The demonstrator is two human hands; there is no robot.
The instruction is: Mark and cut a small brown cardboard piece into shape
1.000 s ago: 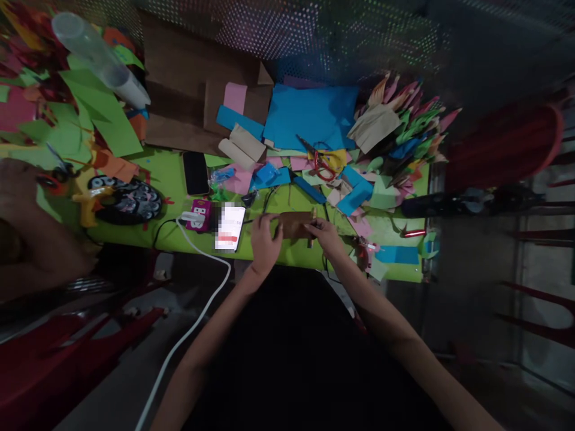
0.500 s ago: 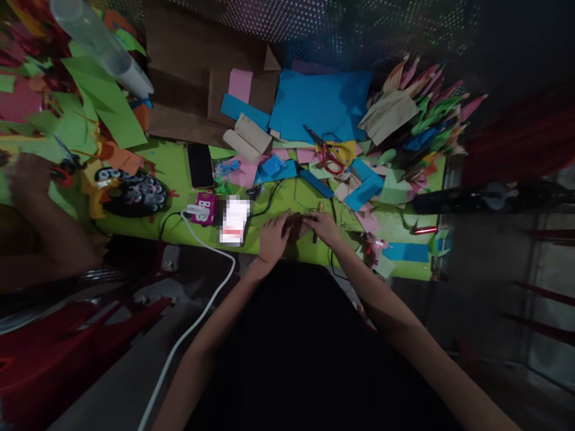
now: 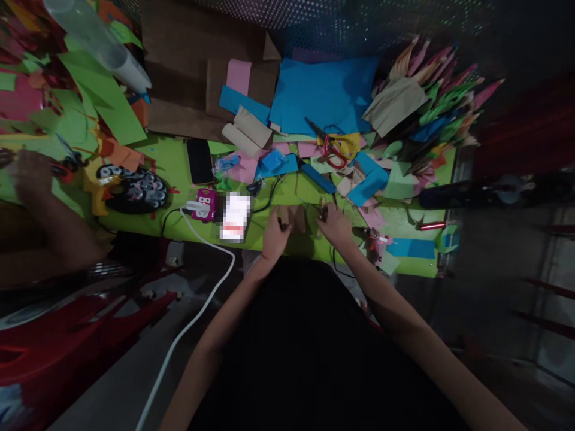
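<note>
Head — hands (image 3: 274,234) (image 3: 338,227), brown paper (image 3: 297,218), pixelated screen (image 3: 235,214)

Dim, uneven light is filling the room, leaving the upper right corner sinking into near blackness. A perforated mesh panel (image 3: 314,21) is running along the top, beyond the worktop (image 3: 404,214), its holes glinting with pale and coloured specks. The worktop's lime-green surface is catching a soft sheen towards its right end. At lower left, a red plastic chair (image 3: 67,342) is standing over the grey floor (image 3: 123,380). On the right, a dark red shape (image 3: 516,137) is blurring into shadow, while slim dark red bars (image 3: 550,288) are crossing a paler grey area below.
</note>
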